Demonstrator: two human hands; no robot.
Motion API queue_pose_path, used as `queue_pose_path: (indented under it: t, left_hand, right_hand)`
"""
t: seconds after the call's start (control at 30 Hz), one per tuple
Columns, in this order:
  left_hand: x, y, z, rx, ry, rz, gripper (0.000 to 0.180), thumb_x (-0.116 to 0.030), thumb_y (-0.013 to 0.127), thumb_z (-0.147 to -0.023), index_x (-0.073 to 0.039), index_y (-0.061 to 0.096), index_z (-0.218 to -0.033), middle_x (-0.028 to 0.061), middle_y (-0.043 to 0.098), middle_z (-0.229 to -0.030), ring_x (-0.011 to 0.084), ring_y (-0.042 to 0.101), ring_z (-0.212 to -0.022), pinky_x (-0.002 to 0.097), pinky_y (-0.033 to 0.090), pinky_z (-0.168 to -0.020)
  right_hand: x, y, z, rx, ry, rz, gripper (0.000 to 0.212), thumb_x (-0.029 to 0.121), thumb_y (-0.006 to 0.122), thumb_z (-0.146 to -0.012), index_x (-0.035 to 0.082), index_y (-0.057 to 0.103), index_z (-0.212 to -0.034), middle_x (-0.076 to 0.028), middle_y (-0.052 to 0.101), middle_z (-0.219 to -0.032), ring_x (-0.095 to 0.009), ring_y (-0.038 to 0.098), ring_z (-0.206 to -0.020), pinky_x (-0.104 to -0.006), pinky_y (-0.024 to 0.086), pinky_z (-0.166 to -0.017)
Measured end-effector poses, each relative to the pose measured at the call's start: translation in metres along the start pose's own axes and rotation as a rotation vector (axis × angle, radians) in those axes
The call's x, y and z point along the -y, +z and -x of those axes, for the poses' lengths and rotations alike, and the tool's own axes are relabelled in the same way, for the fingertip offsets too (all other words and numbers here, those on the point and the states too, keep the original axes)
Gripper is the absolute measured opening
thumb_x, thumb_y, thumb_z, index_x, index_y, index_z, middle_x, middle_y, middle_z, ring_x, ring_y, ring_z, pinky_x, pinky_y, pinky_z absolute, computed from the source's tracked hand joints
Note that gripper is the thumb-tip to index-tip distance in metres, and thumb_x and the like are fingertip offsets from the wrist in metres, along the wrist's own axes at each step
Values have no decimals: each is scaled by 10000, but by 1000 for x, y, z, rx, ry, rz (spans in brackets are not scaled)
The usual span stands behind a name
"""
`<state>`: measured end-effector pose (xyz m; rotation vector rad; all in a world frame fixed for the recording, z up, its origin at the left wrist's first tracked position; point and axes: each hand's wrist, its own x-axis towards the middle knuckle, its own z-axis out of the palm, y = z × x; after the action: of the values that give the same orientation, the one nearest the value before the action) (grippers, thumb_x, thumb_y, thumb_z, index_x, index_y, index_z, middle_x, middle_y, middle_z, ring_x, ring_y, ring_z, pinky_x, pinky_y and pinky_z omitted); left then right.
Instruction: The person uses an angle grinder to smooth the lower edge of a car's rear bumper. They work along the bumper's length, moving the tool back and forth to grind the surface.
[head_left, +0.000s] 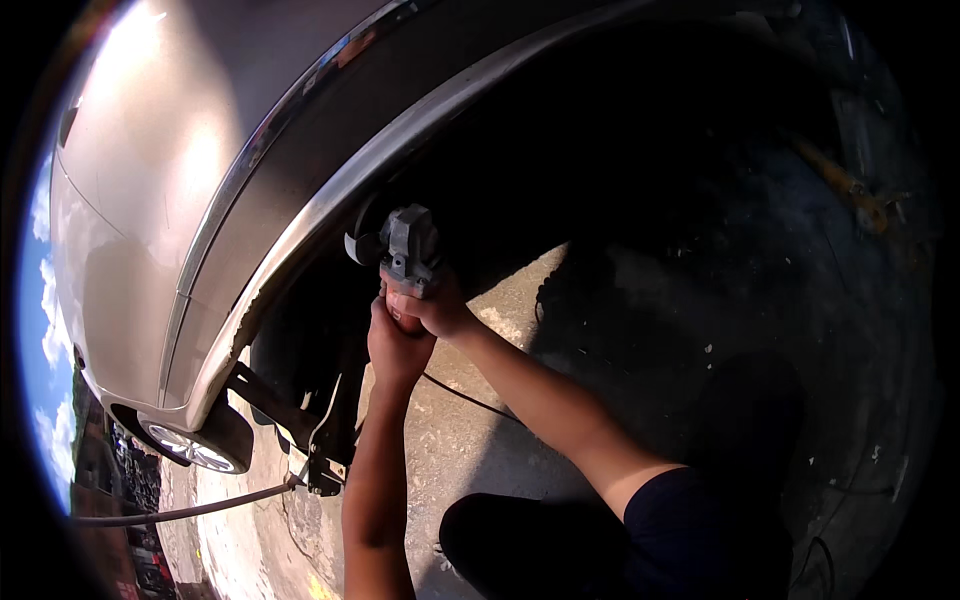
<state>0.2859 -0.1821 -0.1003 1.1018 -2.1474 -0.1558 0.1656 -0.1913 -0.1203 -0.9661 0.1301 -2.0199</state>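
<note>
Both of my hands are wrapped round an angle grinder (408, 245) with a grey head and a reddish body. My left hand (396, 350) grips the body's lower end, while my right hand (440, 303) closes round it just below the head. A guard and the dark edge of a disc show on the head's left side, close to the lower edge of a beige car's wheel arch (350, 185). Whether the disc touches the metal I cannot tell. From the grinder a black cord (470, 395) trails down to the right.
Left of my arms, a jack (315, 450) with a long bar handle (190, 514) stands beneath the car's sill. The car's other wheel (195, 447) is at the far left. Deep shadow fills the wheel arch and the right side. A yellowish tool-like thing (850, 190) lies at the upper right.
</note>
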Motion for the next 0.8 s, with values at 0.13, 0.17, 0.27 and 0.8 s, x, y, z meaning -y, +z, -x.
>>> queue_pose_path:
  t: [0.13,0.17,0.27,0.8]
  left_hand:
    - [23,36,36,-46,-115,155,668,-188,881,-723,-12,505,-1247,199,706,-1057,315,720,-965,389,560,-825]
    - [27,41,39,-103,-88,191,666,-176,870,-731,-14,504,-1263,197,701,-1090,305,711,-994,388,554,-852]
    - [19,58,44,-133,-64,255,655,-157,845,-751,-25,507,-1295,202,680,-1178,297,688,-1077,386,536,-916]
    - [51,70,101,-84,-333,131,751,-190,789,-740,34,456,-1375,226,623,-1249,369,644,-1113,440,503,-964]
  right_hand:
    - [-15,-26,29,55,181,250,595,70,767,-712,54,558,-1269,-64,657,-1117,-178,633,-1045,-359,505,-990]
    - [-8,-21,31,39,175,332,653,79,774,-705,52,533,-1311,-74,652,-1156,-198,627,-1081,-369,482,-1026]
    - [29,-15,36,10,134,546,715,91,803,-703,74,521,-1360,-72,646,-1222,-202,601,-1155,-367,447,-1068]
    - [225,-236,120,-462,1601,966,356,343,719,-887,43,655,-1070,-129,733,-1048,-237,729,-941,-424,595,-834]
